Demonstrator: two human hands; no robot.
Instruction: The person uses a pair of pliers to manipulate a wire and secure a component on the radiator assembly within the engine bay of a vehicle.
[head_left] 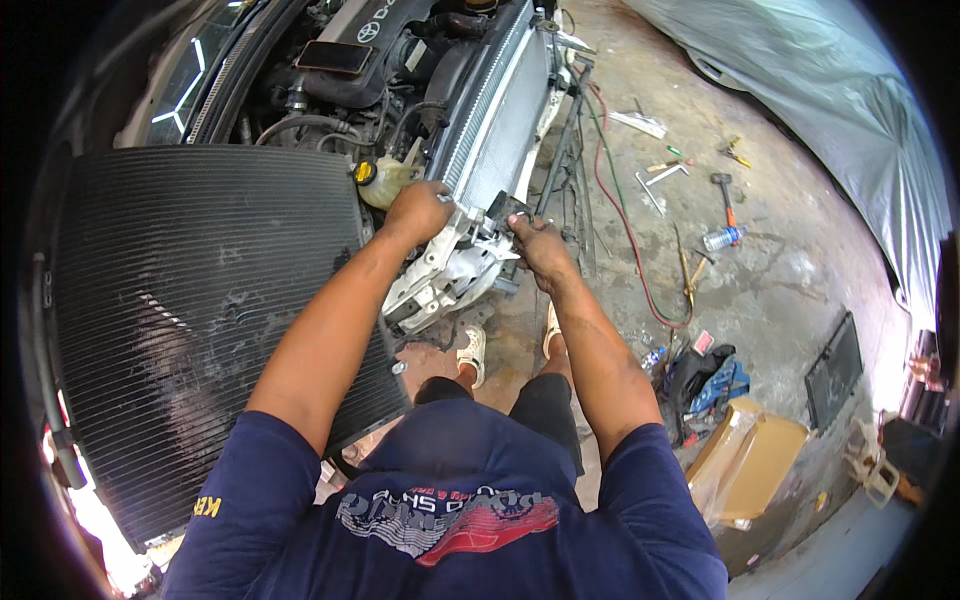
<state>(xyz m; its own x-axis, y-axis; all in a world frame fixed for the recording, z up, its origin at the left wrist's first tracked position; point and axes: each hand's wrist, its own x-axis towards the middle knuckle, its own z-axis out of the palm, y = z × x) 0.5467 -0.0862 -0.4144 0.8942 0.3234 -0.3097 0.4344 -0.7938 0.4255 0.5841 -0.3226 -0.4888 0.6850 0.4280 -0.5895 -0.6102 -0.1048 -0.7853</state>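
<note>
My left hand (420, 212) is closed at the near end of the silver radiator (505, 135), beside a translucent reservoir (385, 188) with a yellow cap. What its fingers hold is hidden. On the other side of that end, my right hand (543, 248) grips a small black part (508, 207), the thumb lying against it. Between and below both hands is the white metal front frame (430, 280) of the car, bare and uneven. The radiator stands upright in front of the engine (400, 60).
A black ribbed mat (200, 250) drapes the car's side at left. A phone (333, 57) lies on the engine. On the floor at right are a red hose (620, 205), a hammer (726, 195), a water bottle (720, 239), a cardboard box (750, 455) and a silver cover (810, 90).
</note>
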